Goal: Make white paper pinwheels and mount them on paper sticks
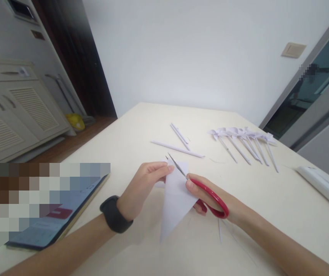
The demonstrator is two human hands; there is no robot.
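My left hand (154,174) pinches the upper left edge of a folded white sheet of paper (177,201), whose long point hangs toward me. In my right hand (199,188) is a pair of scissors with red handles (217,197), fingers wrapped round the loops. Its metal blades lie across the top of the paper, tips slightly apart and close to my left thumb. Whether the paper sits between the blades I cannot tell. Just beyond my hands lie a rolled paper stick (178,148) and two more paper sticks (179,134) side by side.
Several paper pinwheels on sticks (243,140) lie in a row at the right back of the table (124,134). A tablet (66,218), partly blurred out, rests at the left. A white, long object (322,186) lies at the right edge. Thin paper strips (220,230) are near my right wrist.
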